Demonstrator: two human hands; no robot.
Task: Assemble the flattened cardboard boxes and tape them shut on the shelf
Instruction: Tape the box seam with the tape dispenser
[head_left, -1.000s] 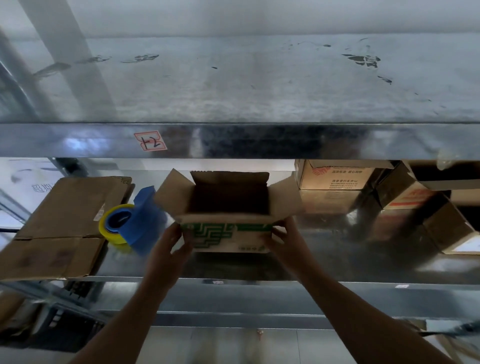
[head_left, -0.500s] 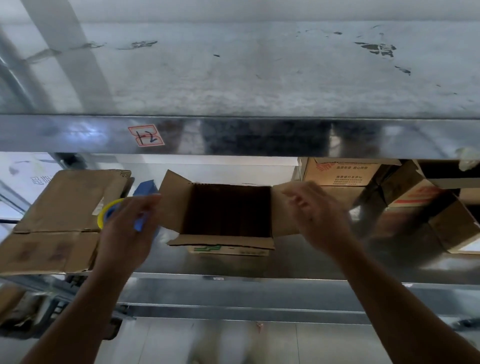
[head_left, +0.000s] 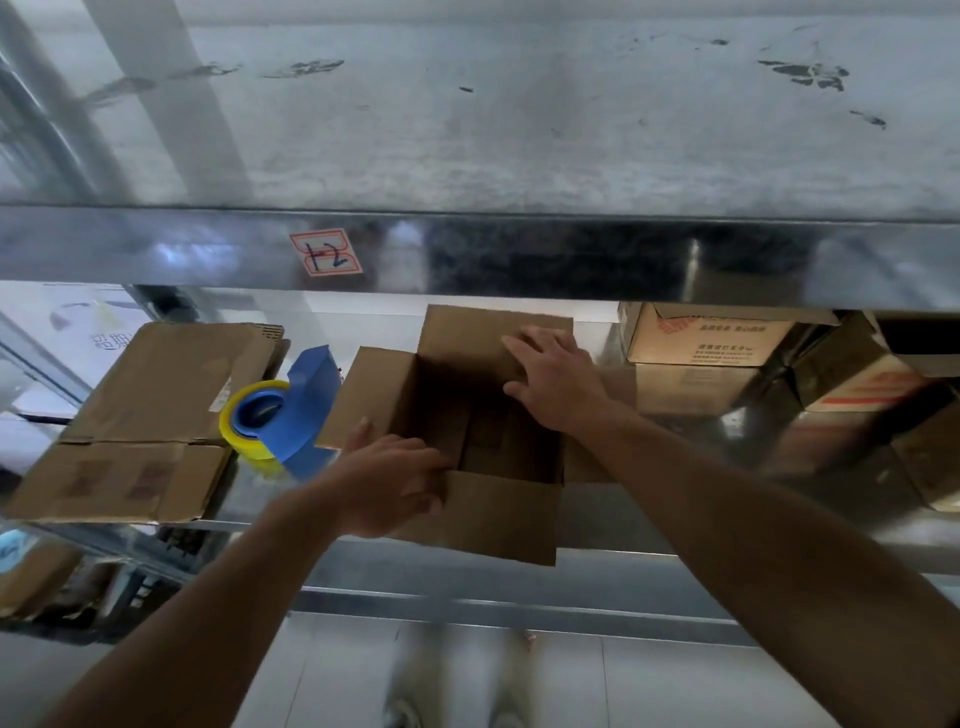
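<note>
Stockroom: metal shelving (head_left: 519, 254), stacked cartons (head_left: 706, 338)

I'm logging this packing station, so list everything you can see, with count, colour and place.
open box: one, brown, centre of the lower shelf, flaps up
flattened cardboard: a pile, count unclear, brown, left end of the lower shelf
tape dispenser: one, blue with a yellow roll, between the flattened cardboard and the open box
stacked boxes: several, brown with red print, right of the open box
label: one, white with a red border, upper shelf's front edge
upper shelf: one, grey metal, top
lower shelf: one, grey metal, under the boxes
left hand: on the open box's near left corner
right hand: flat on the far flap
</note>
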